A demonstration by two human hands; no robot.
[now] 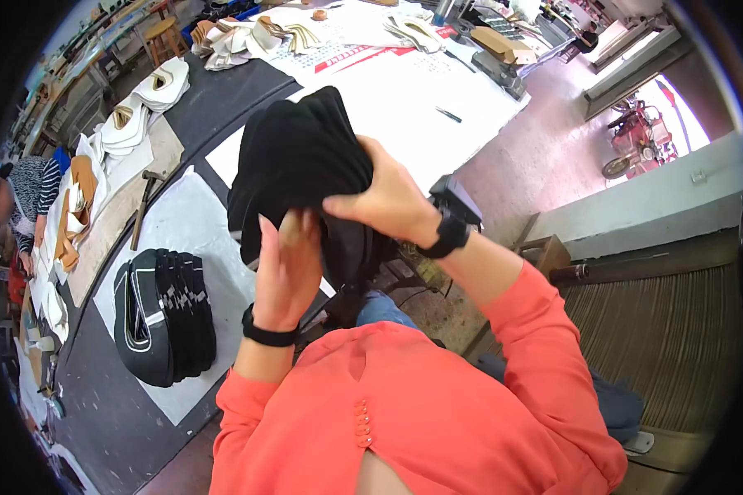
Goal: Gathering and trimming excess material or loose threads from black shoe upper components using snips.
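Note:
A thick bundle of black shoe uppers (293,148) is raised in front of me, over the near edge of the white-covered table. My right hand (384,198) clasps its right side, thumb across the front and fingers behind. From below, my left hand (289,268) holds the bundle's lower edge, its thumb pointing up and its fingertips partly hidden in the dark layers. To the left lies a second pile of black shoe uppers (165,318) with pale edging, resting on a translucent plastic sheet (198,219).
A hammer (144,206) lies beyond the pile. Stacks of white and tan shoe pieces (124,124) line the table's far left. A pen-like tool (448,114) rests on white paper (404,91). Another person (33,194) works at far left. A red motor vehicle (640,136) stands by the doorway.

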